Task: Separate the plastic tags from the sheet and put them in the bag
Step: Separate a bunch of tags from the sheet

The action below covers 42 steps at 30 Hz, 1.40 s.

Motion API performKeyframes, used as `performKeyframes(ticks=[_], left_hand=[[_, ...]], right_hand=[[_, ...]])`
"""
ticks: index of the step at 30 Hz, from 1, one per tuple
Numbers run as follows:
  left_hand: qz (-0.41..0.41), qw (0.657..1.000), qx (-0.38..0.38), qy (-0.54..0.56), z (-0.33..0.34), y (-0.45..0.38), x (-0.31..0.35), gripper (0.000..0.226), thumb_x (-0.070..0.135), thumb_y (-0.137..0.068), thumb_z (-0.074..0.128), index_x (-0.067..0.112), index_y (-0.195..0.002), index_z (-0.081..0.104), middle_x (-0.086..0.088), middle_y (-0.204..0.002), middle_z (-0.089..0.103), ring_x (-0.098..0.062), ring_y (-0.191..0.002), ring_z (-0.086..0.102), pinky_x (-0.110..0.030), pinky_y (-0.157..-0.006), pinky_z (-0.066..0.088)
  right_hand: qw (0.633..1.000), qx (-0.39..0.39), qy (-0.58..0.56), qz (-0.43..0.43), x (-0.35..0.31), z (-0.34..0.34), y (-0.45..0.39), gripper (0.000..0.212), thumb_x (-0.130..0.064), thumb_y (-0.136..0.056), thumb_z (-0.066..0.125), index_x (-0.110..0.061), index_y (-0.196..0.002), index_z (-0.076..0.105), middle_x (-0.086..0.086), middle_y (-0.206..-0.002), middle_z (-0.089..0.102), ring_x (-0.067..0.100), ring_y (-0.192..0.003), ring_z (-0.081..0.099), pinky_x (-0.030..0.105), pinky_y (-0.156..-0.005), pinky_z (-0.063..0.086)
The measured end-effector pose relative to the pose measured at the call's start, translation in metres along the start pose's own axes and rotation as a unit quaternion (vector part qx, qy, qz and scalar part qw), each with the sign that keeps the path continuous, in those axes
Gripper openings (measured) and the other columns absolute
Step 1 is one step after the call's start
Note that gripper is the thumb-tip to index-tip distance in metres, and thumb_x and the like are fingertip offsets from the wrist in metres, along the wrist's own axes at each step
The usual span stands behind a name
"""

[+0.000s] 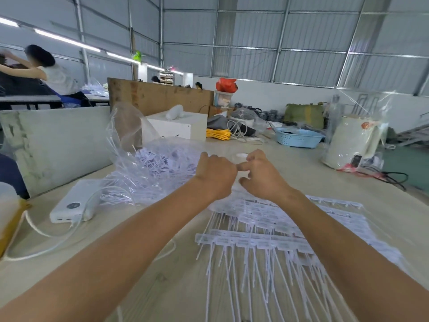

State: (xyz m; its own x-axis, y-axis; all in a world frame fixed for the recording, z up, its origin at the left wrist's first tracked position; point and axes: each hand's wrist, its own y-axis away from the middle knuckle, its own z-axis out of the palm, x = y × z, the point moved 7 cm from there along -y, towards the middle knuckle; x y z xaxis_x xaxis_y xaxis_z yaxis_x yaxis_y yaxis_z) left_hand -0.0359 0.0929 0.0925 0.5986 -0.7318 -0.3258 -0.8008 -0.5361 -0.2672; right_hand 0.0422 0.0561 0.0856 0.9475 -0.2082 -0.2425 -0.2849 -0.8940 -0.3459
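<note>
Plastic tags (pixel 260 231) lay mostly unseparated in sheets on the table (pixel 130 263), below both wrists. Clear bag (pixel 148 168), left of the fingers, already held many. Left hand (pixel 216 175) and right hand (pixel 260 175) fingers curled together; what they gripped, cannot tell.

The scene is seen from a single wide-angle camera worn on the head, directed forward and slightly downward along the table (pixel 325 173), so that both forearms are seen reaching away from the near edge toward the middle of the frame. The left hand (pixel 214 174) and right hand (pixel 260 176) are held close to the lens at centre, while the far wall and roof are taken in above them, with straight lines bent toward the frame edges by the lens. No second view is provided, so no part of the scene is shared.
</note>
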Motion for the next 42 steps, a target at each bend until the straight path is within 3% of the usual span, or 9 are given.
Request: performKeyframes(ticks=[2,6,12,19,25,30,34,38,42], left_hand=[[0.064,0.993,0.040,0.095,-0.017,0.008,0.028,0.019,0.023,-0.093,0.049,0.011,-0.102,0.062,-0.007,-0.095,0.059,-0.026,-0.098,0.057,-0.036,-0.081,0.039],[0.196,0.936,-0.079,0.281,-0.007,0.017,0.083,0.012,0.018,-0.091,0.055,0.015,-0.086,0.066,0.000,-0.086,0.062,-0.023,-0.089,0.061,-0.035,-0.078,0.051],[0.231,0.926,-0.155,0.257,0.016,0.004,0.143,0.036,0.010,-0.090,0.055,0.012,-0.126,0.055,-0.006,-0.128,0.054,-0.022,-0.116,0.052,-0.032,-0.096,0.045],[0.229,0.924,-0.206,0.228,0.020,-0.014,0.161,0.040,0.005,-0.084,0.058,0.010,-0.123,0.053,-0.007,-0.120,0.055,-0.022,-0.105,0.054,-0.023,-0.072,0.039],[0.244,0.905,-0.106,0.333,-0.005,-0.020,0.168,0.028,0.021,-0.086,0.061,0.025,-0.113,0.053,0.012,-0.077,0.045,-0.006,-0.066,0.044,-0.024,-0.060,0.037],[0.260,0.928,-0.031,0.267,-0.006,-0.016,0.182,0.038,0.029,-0.088,0.058,0.033,-0.125,0.052,-0.001,-0.116,0.061,-0.022,-0.105,0.055,-0.034,-0.081,0.048],[0.246,0.918,-0.011,0.311,-0.003,-0.019,0.178,0.040,0.032,-0.088,0.061,0.026,-0.126,0.052,0.000,-0.118,0.060,-0.021,-0.110,0.053,-0.034,-0.085,0.047],[0.283,0.910,0.017,0.303,-0.004,-0.016,0.178,0.016,0.032,-0.089,0.060,0.020,-0.099,0.065,0.005,-0.087,0.060,-0.021,-0.089,0.058,-0.034,-0.073,0.048],[0.340,0.912,0.063,0.220,-0.004,-0.009,0.188,0.028,0.033,-0.093,0.052,0.019,-0.115,0.062,-0.003,-0.103,0.060,-0.021,-0.097,0.056,-0.031,-0.071,0.041]], right_hand=[[0.999,0.020,-0.023,-0.011,0.013,-0.013,0.021,0.036,-0.008,-0.086,0.062,-0.018,-0.120,0.064,0.013,-0.124,0.041,0.021,-0.096,0.053,0.031,-0.088,0.044],[0.998,0.048,-0.025,0.026,0.059,-0.034,0.074,0.028,-0.008,-0.086,0.063,-0.015,-0.112,0.069,0.012,-0.110,0.054,0.021,-0.081,0.057,0.013,-0.071,0.034],[0.985,0.026,-0.018,0.171,0.137,-0.035,0.140,0.025,-0.010,-0.089,0.059,-0.014,-0.111,0.069,0.009,-0.113,0.061,0.021,-0.092,0.061,0.020,-0.082,0.043],[0.982,0.023,-0.055,0.179,0.158,-0.020,0.158,0.029,-0.002,-0.087,0.054,-0.008,-0.110,0.069,0.007,-0.109,0.067,0.018,-0.100,0.061,0.008,-0.081,0.035],[0.959,0.097,-0.191,0.185,0.162,-0.021,0.161,0.034,0.009,-0.082,0.043,-0.009,-0.068,0.067,0.002,-0.063,0.062,0.008,-0.059,0.052,0.022,-0.063,0.040],[0.785,0.134,-0.548,0.258,0.171,-0.011,0.163,0.024,-0.015,-0.093,0.049,-0.002,-0.089,0.070,0.010,-0.064,0.065,0.019,-0.055,0.060,0.026,-0.050,0.048],[0.837,0.109,-0.488,0.222,0.168,-0.011,0.167,0.016,-0.011,-0.087,0.065,-0.006,-0.072,0.063,0.004,-0.053,0.056,0.014,-0.047,0.054,0.023,-0.046,0.046],[0.825,0.117,-0.506,0.225,0.171,-0.009,0.168,0.020,0.000,-0.087,0.062,-0.006,-0.068,0.059,0.002,-0.049,0.056,0.013,-0.045,0.053,0.023,-0.045,0.045],[0.830,0.098,-0.495,0.238,0.172,-0.007,0.169,0.012,-0.005,-0.087,0.062,-0.001,-0.077,0.061,0.005,-0.050,0.057,0.015,-0.044,0.051,0.022,-0.041,0.040]])
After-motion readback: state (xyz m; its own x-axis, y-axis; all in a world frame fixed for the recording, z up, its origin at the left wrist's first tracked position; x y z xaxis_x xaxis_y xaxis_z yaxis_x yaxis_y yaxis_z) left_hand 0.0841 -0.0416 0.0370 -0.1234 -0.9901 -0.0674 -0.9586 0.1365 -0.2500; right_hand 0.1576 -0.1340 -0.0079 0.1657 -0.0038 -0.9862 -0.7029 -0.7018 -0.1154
